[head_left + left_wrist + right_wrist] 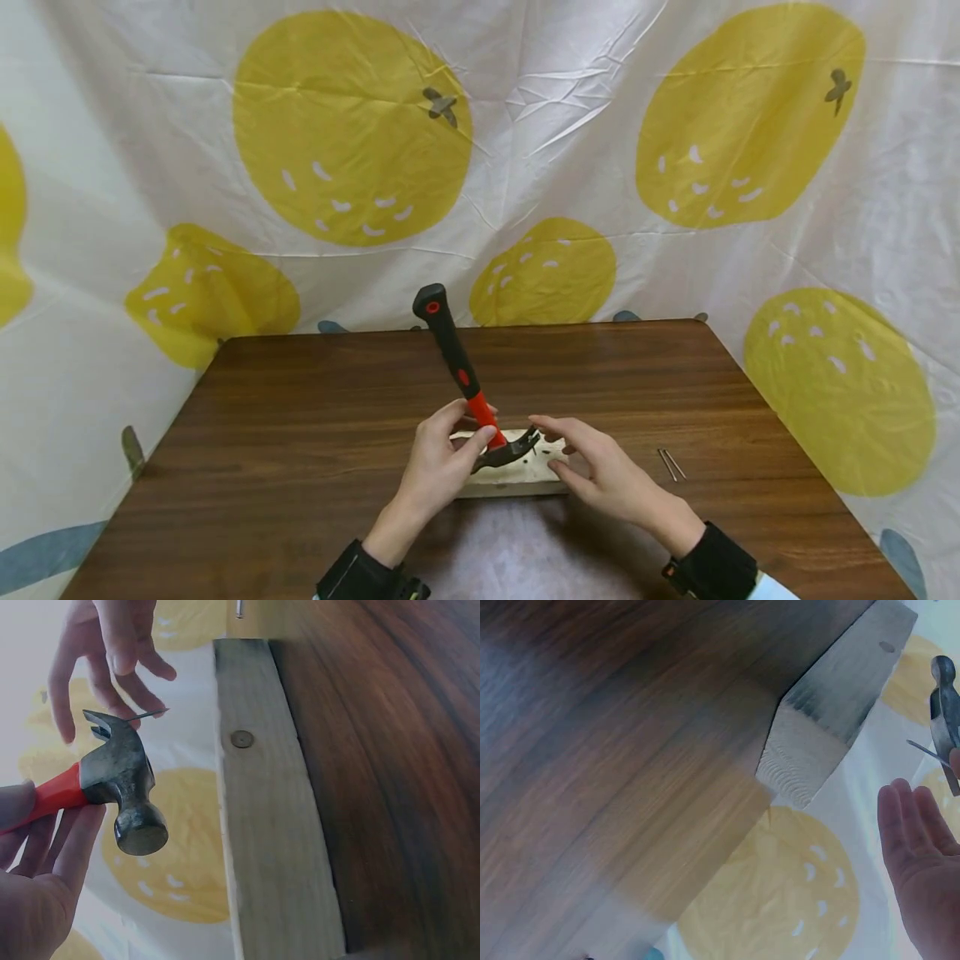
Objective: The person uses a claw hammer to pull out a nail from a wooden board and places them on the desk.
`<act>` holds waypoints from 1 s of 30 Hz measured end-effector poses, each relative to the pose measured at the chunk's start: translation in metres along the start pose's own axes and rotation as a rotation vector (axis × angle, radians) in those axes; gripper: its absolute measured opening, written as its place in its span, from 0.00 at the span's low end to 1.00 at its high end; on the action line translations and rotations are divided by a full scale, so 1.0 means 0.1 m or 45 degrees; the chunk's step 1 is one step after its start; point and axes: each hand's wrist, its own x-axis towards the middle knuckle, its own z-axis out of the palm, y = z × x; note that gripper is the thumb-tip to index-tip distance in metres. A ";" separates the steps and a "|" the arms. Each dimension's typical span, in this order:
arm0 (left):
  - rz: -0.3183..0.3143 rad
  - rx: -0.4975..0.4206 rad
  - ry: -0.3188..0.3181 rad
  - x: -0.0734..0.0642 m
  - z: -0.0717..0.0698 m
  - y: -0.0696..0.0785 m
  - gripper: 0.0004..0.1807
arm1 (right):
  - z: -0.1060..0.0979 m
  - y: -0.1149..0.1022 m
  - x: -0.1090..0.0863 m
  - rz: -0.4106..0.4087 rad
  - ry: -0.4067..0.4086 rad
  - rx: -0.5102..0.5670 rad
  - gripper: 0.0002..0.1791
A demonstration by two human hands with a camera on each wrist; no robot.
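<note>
A claw hammer (453,350) with a black-and-red handle leans upright over a pale wooden block (510,490), its head lowest. My left hand (438,454) grips the red neck just above the head. A thin nail (147,715) sits at the claw, sticking out sideways in the left wrist view. Beside the claw is my right hand (611,471), fingers spread and slightly bent. Its index fingertip is close to the claw; whether it touches is unclear. The hammer's striking face (142,836) points toward the left wrist camera. A round dark spot (242,739) marks the block's side.
Two loose nails (672,465) lie on the brown wooden table (300,417), right of the block. Behind the table hangs a white cloth (517,150) with yellow fruit prints. Both wrists wear black bands.
</note>
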 end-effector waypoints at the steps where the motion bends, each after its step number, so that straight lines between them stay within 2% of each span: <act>1: 0.003 0.004 -0.008 0.00 0.01 0.01 0.12 | 0.00 -0.01 0.01 -0.008 0.006 -0.005 0.32; 7: -0.004 0.037 -0.053 -0.02 0.03 0.03 0.11 | 0.01 -0.06 0.01 0.012 -0.016 0.023 0.28; 13: -0.037 0.033 -0.069 -0.05 0.03 0.08 0.11 | 0.02 -0.09 -0.01 -0.022 -0.064 0.040 0.26; 21: -0.011 0.025 -0.092 -0.05 0.05 0.12 0.11 | 0.04 -0.09 -0.02 -0.046 -0.051 0.053 0.23; 27: -0.028 0.032 -0.121 -0.07 0.07 0.11 0.10 | 0.03 -0.12 -0.03 -0.010 -0.051 0.076 0.22; 30: -0.039 0.038 -0.132 -0.07 0.08 0.11 0.10 | 0.03 -0.14 -0.03 -0.024 -0.037 0.072 0.21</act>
